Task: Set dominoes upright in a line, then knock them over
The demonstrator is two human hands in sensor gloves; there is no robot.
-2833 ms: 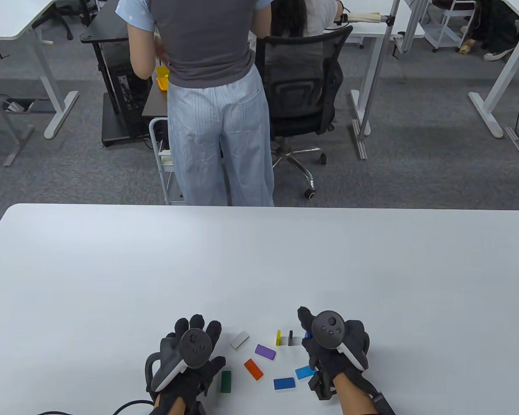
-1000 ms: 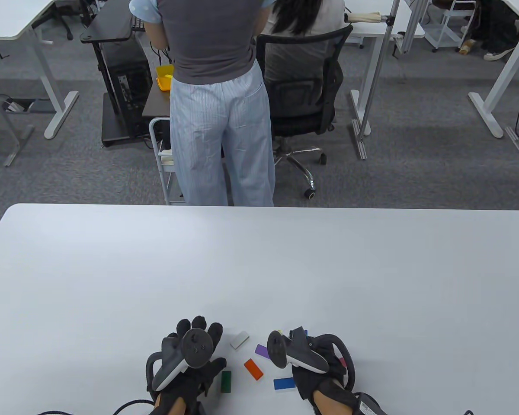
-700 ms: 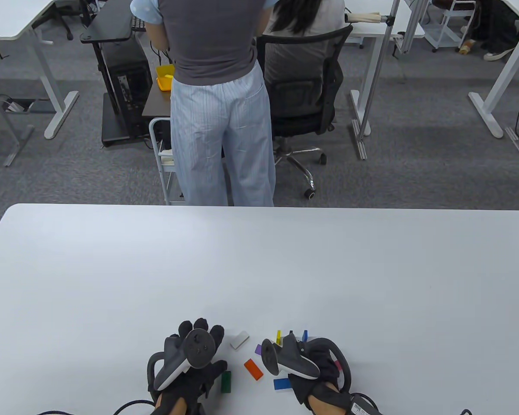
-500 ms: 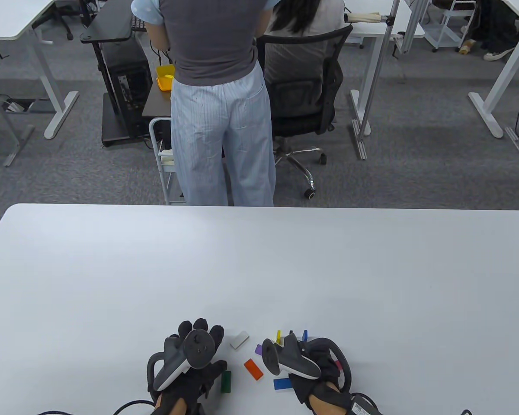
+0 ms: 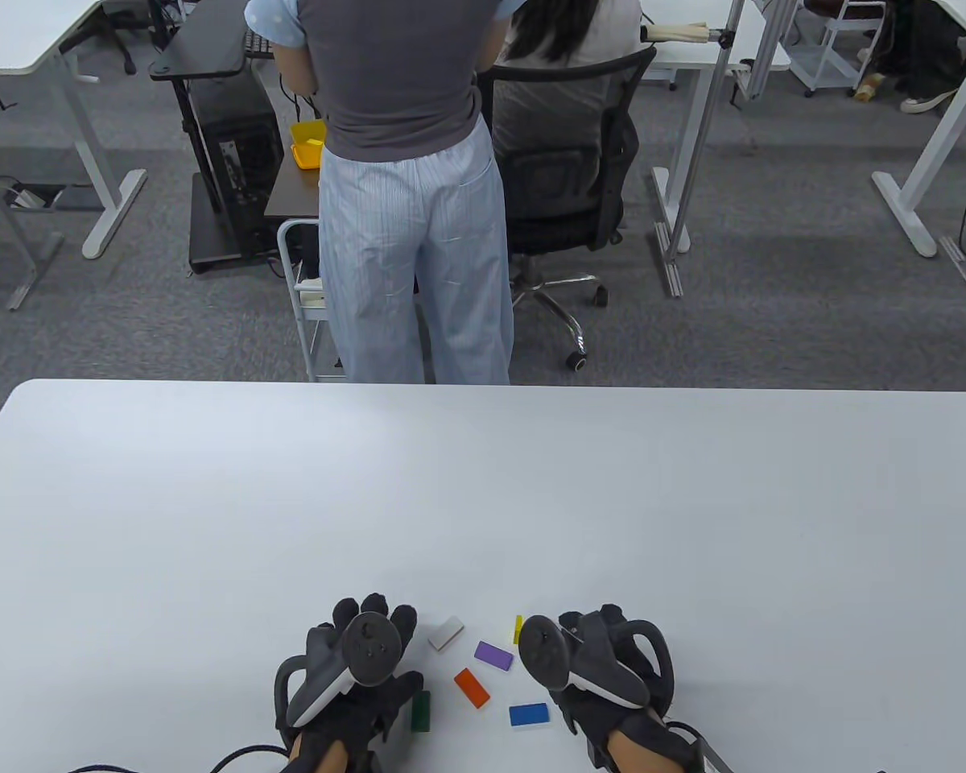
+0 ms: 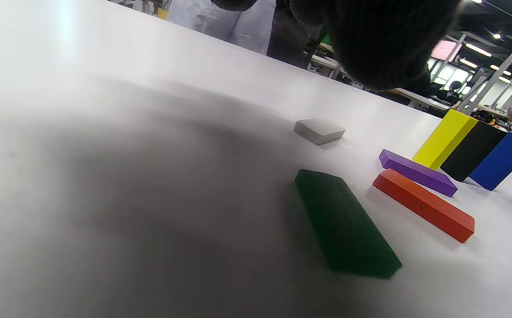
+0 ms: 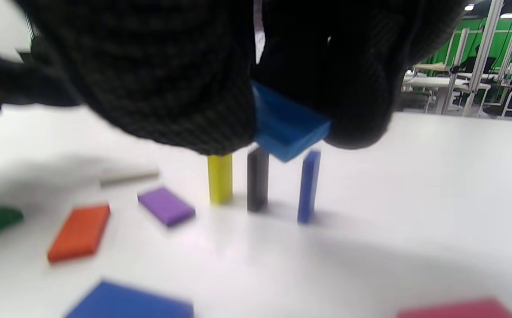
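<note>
Light-blue domino pinched in right hand, tilted, long axis unclear

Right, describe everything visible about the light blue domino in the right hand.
The light blue domino is a small flat rectangular block, smooth and matte, plastic or painted wood by its look. The right hand pinches it between gloved fingers, which cover its upper part. It is lifted clear of the table and tilted, one corner lowest, in front of the standing yellow, black and dark blue dominoes. In the table view the hand hides it.
</note>
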